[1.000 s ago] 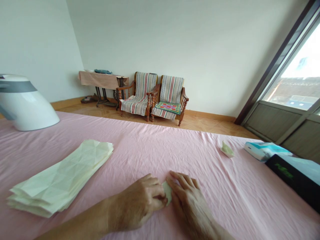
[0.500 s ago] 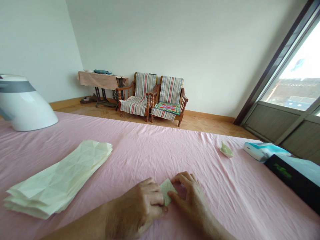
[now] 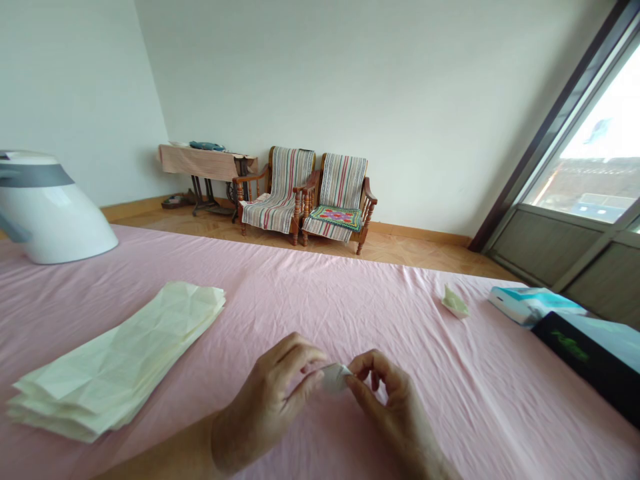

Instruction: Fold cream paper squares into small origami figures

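Note:
A small folded piece of pale paper (image 3: 334, 377) is held just above the pink cloth (image 3: 320, 293) between both my hands. My left hand (image 3: 273, 407) pinches its left side with thumb and fingers. My right hand (image 3: 387, 407) pinches its right side, fingers curled. A stack of creased pale paper sheets (image 3: 120, 360) lies on the cloth to the left of my hands. A small finished folded paper shape (image 3: 454, 302) rests on the cloth at the far right.
A white and grey appliance (image 3: 47, 207) stands at the far left. A light blue box (image 3: 530, 303) and a black box (image 3: 590, 363) lie at the right edge. Two wooden chairs (image 3: 305, 200) and a small table (image 3: 205, 163) stand by the far wall.
Both hands have lifted the small paper off the cloth, where they were pressing it flat, and now pinch it between the fingertips.

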Available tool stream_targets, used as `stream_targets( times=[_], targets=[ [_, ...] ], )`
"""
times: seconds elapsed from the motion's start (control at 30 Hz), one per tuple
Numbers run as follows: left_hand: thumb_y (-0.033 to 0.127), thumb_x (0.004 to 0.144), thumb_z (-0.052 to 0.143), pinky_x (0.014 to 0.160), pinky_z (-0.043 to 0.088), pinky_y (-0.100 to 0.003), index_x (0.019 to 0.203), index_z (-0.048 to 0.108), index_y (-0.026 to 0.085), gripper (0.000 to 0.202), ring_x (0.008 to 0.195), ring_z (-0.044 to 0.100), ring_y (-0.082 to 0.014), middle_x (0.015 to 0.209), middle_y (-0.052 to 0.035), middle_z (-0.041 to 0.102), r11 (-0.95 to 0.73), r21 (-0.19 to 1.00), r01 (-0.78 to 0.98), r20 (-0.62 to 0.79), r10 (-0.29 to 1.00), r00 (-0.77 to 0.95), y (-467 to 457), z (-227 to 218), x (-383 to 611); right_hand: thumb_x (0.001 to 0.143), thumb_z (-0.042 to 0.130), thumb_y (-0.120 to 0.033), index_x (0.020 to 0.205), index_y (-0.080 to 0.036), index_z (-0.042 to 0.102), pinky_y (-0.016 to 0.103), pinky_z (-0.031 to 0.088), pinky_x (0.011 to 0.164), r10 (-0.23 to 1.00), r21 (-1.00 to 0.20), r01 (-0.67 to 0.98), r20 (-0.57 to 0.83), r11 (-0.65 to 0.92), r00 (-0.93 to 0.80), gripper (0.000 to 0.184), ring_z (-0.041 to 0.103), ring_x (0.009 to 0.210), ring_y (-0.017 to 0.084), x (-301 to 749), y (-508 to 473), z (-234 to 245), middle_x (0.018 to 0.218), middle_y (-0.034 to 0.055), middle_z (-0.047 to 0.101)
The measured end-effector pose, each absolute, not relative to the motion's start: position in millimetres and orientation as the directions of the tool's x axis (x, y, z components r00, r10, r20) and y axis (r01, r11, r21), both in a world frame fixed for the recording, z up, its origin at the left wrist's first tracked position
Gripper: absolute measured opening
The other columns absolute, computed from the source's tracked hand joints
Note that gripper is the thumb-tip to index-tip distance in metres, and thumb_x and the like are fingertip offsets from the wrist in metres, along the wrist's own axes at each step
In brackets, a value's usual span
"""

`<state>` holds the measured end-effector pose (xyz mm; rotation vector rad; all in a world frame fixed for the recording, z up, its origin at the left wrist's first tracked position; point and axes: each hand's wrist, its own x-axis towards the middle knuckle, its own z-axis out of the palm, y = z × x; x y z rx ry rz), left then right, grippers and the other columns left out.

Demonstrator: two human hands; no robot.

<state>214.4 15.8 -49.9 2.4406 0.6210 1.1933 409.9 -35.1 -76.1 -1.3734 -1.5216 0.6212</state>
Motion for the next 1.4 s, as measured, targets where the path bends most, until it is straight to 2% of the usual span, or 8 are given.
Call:
stream_targets(
  times=[0.17, 0.43, 0.7, 1.03, 1.27, 1.4],
  targets=[
    [0.008, 0.09, 0.055, 0.066, 0.047, -0.018, 0.1, 0.064, 0.019, 0.018, 0.074, 0.058, -0.0114, 0.084, -0.0018, 0.058, -0.787, 0.59, 0.181, 0.618, 0.585, 0.525, 16.5, -52.5, 216.8, 0.086, 0.054, -0.024, 0.076, -0.022, 0.058, 0.026, 0.036, 0.066, 0.91, -0.837, 0.427, 0.409, 0.342, 0.074, 0.011, 0.05, 0.069, 0.013, 404.1, -38.2, -77.2, 0.071, -0.0033, 0.057],
    [0.005, 0.09, 0.054, 0.065, 0.046, -0.018, 0.094, 0.066, 0.016, 0.017, 0.072, 0.059, -0.0115, 0.079, -0.0028, 0.058, -0.781, 0.612, 0.127, 0.594, 0.559, 0.579, 13.3, -50.1, 220.4, 0.084, 0.056, -0.01, 0.085, -0.024, 0.059, 0.024, 0.041, 0.067, 0.818, -0.709, 0.509, 0.576, 0.489, 0.016, 0.015, 0.056, 0.077, 0.014, 398.1, -40.5, -68.8, 0.082, -0.0015, 0.059],
    [0.005, 0.091, 0.05, 0.065, 0.045, -0.021, 0.096, 0.064, 0.016, 0.019, 0.072, 0.058, -0.0124, 0.081, -0.004, 0.056, -0.805, 0.575, 0.145, 0.576, 0.525, 0.627, 10.5, -51.4, 218.2, 0.085, 0.053, -0.008, 0.083, -0.022, 0.059, 0.022, 0.042, 0.061, 0.812, -0.698, 0.508, 0.583, 0.504, -0.005, 0.015, 0.055, 0.07, 0.012, 395.6, -41.4, -71.6, 0.077, -0.0008, 0.057],
    [0.003, 0.087, 0.049, 0.06, 0.043, -0.021, 0.091, 0.063, 0.016, 0.02, 0.067, 0.056, -0.0121, 0.078, -0.0033, 0.056, -0.813, 0.562, 0.153, 0.625, 0.539, 0.564, 10.8, -48.5, 221.7, 0.085, 0.056, -0.011, 0.081, -0.022, 0.062, 0.021, 0.043, 0.06, 0.788, -0.713, 0.445, 0.616, 0.542, 0.028, 0.013, 0.053, 0.066, 0.011, 391.5, -42.6, -65.6, 0.075, -0.0011, 0.057],
    [0.006, 0.086, 0.05, 0.061, 0.045, -0.021, 0.084, 0.063, 0.015, 0.016, 0.066, 0.056, -0.0122, 0.074, -0.0024, 0.057, -0.765, 0.622, 0.168, 0.63, 0.616, 0.473, 16.1, -47.8, 223.1, 0.085, 0.056, -0.014, 0.076, -0.022, 0.058, 0.023, 0.042, 0.06, 0.809, -0.742, 0.462, 0.582, 0.485, 0.084, 0.012, 0.052, 0.066, 0.012, 397.9, -41.5, -68.7, 0.073, -0.0015, 0.056],
    [0.01, 0.086, 0.05, 0.062, 0.045, -0.021, 0.079, 0.06, 0.016, 0.013, 0.065, 0.057, -0.0125, 0.072, -0.0012, 0.059, -0.678, 0.705, 0.206, 0.561, 0.712, 0.423, 21.0, -49.7, 223.1, 0.086, 0.053, -0.018, 0.079, -0.022, 0.057, 0.024, 0.042, 0.062, 0.855, -0.776, 0.491, 0.506, 0.396, 0.11, 0.009, 0.052, 0.068, 0.013, 403.1, -39.8, -71.2, 0.074, -0.0014, 0.056]
  ],
)
